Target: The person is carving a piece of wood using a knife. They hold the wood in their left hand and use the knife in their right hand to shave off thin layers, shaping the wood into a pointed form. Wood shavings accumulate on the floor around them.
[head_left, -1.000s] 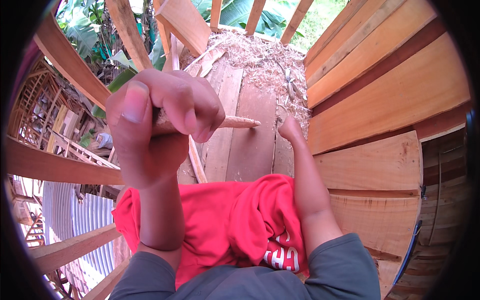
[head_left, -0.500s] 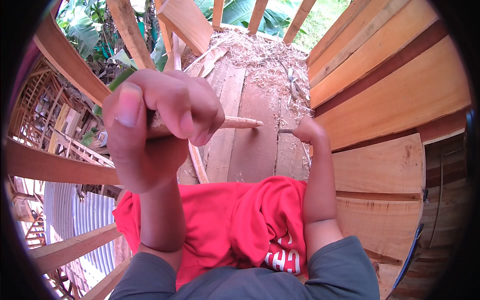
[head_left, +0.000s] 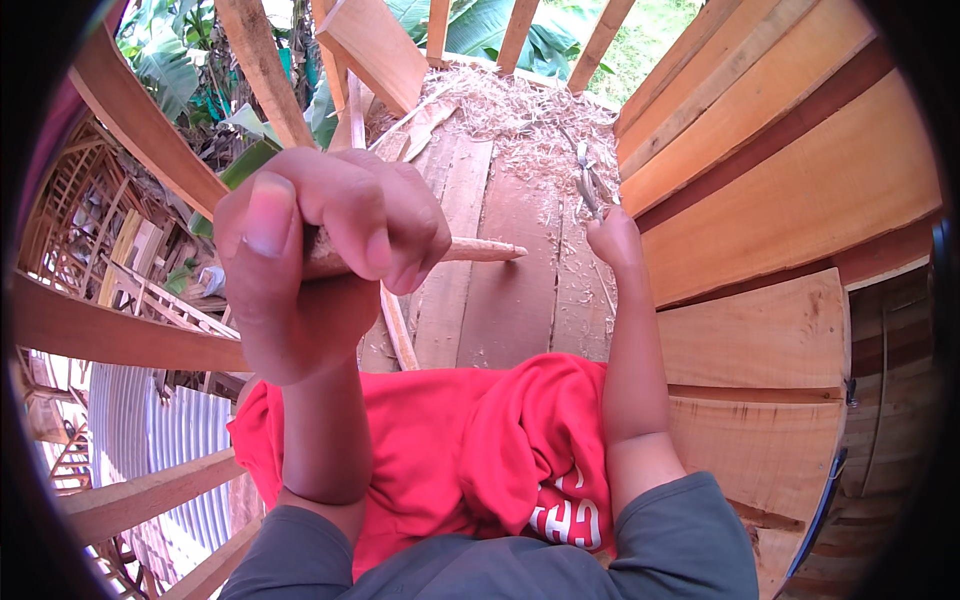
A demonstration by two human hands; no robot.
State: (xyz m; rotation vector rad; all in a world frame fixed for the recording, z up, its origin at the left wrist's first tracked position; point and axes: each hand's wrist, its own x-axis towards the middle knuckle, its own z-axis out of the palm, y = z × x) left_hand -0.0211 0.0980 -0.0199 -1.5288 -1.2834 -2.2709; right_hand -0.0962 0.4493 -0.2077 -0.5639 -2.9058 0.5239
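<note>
My left hand point(head_left: 335, 255), close to the view, is wrapped round a peeled wooden stick point(head_left: 485, 250). Its tapered end sticks out to the right of my fingers, over the floorboards. Farther off on the right, my right hand point(head_left: 616, 240) is closed, held low beside the plank wall. A thin dark blade-like tool point(head_left: 597, 212) shows at its fingertips, pointing away from me; the handle is hidden in the hand. Just beyond lies a narrow greyish tool point(head_left: 583, 160) among the shavings, and the two nearly overlap.
Wood shavings point(head_left: 500, 100) cover the far floorboards point(head_left: 505, 310). Upright slats point(head_left: 265, 75) and a curved rail point(head_left: 130, 325) close off the left, a plank wall point(head_left: 780, 200) the right. Red cloth point(head_left: 430, 430) lies over my lap. Another strip of wood point(head_left: 397, 325) lies near it.
My right hand has moved away from me, toward the tool on the floor, and its blade has swung from pointing left to pointing forward. My left hand has barely shifted, still gripping the stick.
</note>
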